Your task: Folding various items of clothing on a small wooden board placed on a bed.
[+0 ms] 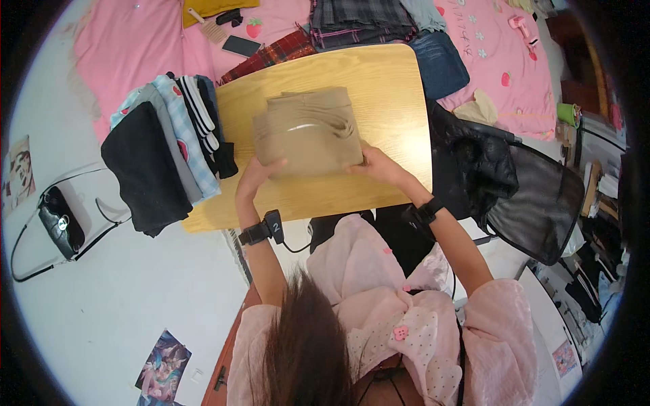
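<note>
A folded khaki garment (308, 145) forms a thick rectangular bundle on the wooden table (396, 88). Gathered folds show along its right side; its exact kind cannot be told. My left hand (259, 174) grips the near left corner, thumb lying over the top and the other fingers mostly hidden. At the near right corner, my right hand (382, 167) holds the bundle between thumb and fingers. Both wrists wear black straps with small devices. Left of the bundle, a row of folded clothes (179, 135) stands at the table's edge, with black, grey, blue-checked and striped pieces.
A pink bed (135, 40) lies beyond the table, bearing dark plaid clothing (362, 24), folded jeans (439, 64), a phone (241, 46) and a comb (211, 28). A black mesh chair (538, 196) with a black jacket (477, 162) stands at right. A black handbag (61, 222) hangs at left.
</note>
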